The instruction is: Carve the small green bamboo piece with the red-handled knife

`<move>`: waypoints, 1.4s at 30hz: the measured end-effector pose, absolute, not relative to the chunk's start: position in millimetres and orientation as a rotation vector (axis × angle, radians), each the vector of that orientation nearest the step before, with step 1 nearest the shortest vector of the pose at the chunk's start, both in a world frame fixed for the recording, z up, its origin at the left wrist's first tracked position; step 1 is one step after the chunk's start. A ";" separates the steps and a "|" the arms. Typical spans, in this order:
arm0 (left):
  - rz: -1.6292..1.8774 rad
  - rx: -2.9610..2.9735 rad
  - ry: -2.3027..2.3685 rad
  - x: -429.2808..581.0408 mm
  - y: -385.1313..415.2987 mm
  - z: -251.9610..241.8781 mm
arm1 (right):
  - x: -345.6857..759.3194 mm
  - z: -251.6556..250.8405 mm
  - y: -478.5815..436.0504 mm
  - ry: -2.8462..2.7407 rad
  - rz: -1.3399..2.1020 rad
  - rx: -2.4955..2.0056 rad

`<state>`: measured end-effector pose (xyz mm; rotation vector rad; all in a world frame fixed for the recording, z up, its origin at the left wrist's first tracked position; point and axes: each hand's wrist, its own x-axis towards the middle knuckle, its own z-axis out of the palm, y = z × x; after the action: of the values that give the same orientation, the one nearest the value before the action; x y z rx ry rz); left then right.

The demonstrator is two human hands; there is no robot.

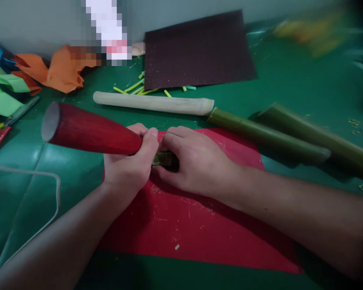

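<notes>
My left hand [130, 163] is wrapped round the narrow end of a red-wrapped tube [87, 129] that flares out to the upper left, its open end tilted up. My right hand [195, 161] is closed just to the right of it, fingers curled over a short greenish piece [162, 158] that sticks out of the tube's end. Both hands rest over a red sheet [199, 229] on the green table [290, 80]. Small shavings lie on the sheet below my hands.
Behind my hands lies a bamboo stick [157, 103], pale and peeled on the left, green on the right. A split green bamboo piece [314, 133] sits at right. A dark sheet [196, 50] leans at the back. Orange paper [60, 68], green paper [3, 92] and scissors [6, 125] are at left.
</notes>
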<state>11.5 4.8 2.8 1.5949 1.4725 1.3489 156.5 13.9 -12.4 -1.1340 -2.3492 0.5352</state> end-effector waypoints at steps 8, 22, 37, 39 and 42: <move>1.292 1.584 1.527 15.3 3.8 5.7 | 156.9 -12.0 13.8 -2.350 0.583 -1.134; 1.361 1.551 1.562 17.3 5.7 4.3 | 156.5 -13.0 13.5 -2.325 0.541 -1.146; 1.236 1.687 1.542 9.9 2.9 5.1 | 158.4 -12.3 16.3 -2.329 0.633 -1.144; 1.248 1.624 1.540 10.3 1.5 5.6 | 157.9 -12.6 16.5 -2.324 0.624 -1.141; 1.300 1.559 1.553 10.8 1.6 4.7 | 157.2 -12.8 16.6 -2.329 0.599 -1.142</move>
<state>10.8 1.6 4.7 1.5592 1.5527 1.2999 157.2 16.6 -12.8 -1.1424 -2.3293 0.5992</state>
